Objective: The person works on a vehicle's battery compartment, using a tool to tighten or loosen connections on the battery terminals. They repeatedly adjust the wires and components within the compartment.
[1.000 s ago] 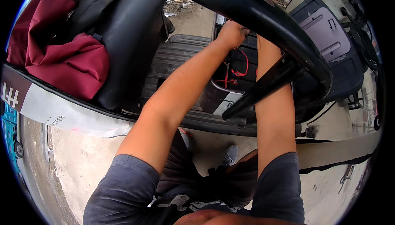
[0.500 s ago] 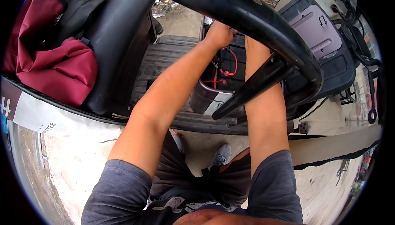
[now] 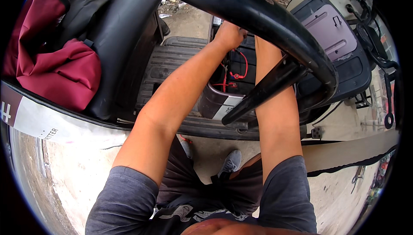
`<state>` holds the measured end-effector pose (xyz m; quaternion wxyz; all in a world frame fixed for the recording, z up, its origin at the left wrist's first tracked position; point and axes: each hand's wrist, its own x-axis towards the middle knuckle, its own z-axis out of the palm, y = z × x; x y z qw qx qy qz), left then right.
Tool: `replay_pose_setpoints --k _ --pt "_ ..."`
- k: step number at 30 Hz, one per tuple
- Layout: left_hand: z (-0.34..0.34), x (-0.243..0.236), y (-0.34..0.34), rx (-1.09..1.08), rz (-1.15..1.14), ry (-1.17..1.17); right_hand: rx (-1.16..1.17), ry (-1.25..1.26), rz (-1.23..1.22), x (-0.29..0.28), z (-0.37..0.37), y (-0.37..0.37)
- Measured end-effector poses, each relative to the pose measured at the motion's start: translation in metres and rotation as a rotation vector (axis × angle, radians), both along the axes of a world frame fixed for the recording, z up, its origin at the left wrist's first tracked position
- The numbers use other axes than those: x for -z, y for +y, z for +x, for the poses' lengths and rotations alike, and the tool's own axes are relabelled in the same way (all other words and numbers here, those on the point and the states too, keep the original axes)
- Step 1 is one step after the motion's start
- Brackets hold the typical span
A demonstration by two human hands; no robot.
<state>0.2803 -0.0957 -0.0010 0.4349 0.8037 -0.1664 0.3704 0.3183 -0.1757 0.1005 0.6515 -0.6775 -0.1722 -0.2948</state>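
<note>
My left hand point(image 3: 229, 36) has curled fingers at the upper part of a compartment in the vehicle; whatever is in them is hidden. Below it lie black batteries point(image 3: 238, 63) with red cables point(image 3: 246, 68) and ring terminals, inside a metal-edged housing point(image 3: 208, 104). A thick curved black tube point(image 3: 266, 9) arches over the compartment and hides my right hand completely. My right forearm runs up behind that tube and its slanted lower bar point(image 3: 258, 97), on the right side of the compartment.
At left are a black seat point(image 3: 122, 33) and maroon fabric point(image 3: 60, 76). A ribbed floor mat point(image 3: 159, 71) lies beside the housing. At right stands a dark panel with a greyish lid point(image 3: 327, 33). My feet are on concrete ground point(image 3: 352, 200) outside the vehicle.
The whole view has shifted slightly, so the vehicle and my arms sit a little further left in the picture. My hands stay at the same place in the compartment.
</note>
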Motion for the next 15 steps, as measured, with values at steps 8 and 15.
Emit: replay_pose_setpoints --k 8,15 --pt "-0.003 0.003 0.003 -0.019 0.004 0.012 -0.031 0.047 0.005 -0.002 -0.013 -0.002" --pt "-0.020 -0.008 0.009 -0.022 0.115 0.178 -0.056 0.156 0.045 -0.010 -0.043 -0.003"
